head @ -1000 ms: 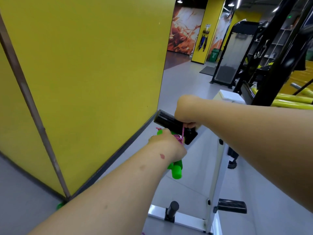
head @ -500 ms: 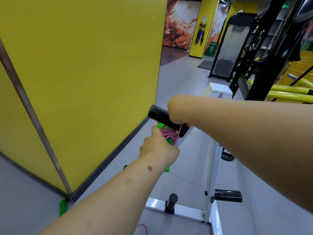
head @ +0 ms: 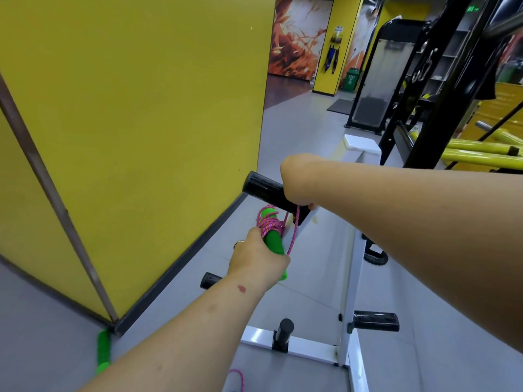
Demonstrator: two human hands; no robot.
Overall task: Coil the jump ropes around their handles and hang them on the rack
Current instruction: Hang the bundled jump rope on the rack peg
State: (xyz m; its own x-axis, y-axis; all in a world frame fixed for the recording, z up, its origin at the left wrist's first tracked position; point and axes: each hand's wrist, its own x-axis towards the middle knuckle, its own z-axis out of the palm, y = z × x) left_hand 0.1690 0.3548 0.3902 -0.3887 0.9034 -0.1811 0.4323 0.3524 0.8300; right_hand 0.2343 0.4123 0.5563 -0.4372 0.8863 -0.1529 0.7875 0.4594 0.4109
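At bottom left a loose green handle point(head: 103, 351) lies on the grey floor point(head: 175, 281) by the yellow wall point(head: 135, 108). At centre, the left hand point(head: 256, 260) grips the green handles point(head: 274, 240) wound with pink rope point(head: 268, 225). Just above, the right hand point(head: 297, 188) pinches the rope's strand beside the white rack point(head: 349, 278)'s black peg point(head: 264, 190); open floor stretches beyond.

A green-handled jump rope point(head: 273, 239) with pink cord wound round its upper half stands tilted just below a black peg point(head: 264, 190) of the white rack point(head: 349, 278) — a loose strand runs up from the coil to the peg's inner end. A second green handle point(head: 103, 350) lies on the floor by the wall's corner — pink cord point(head: 240, 379) curls near the rack's base.
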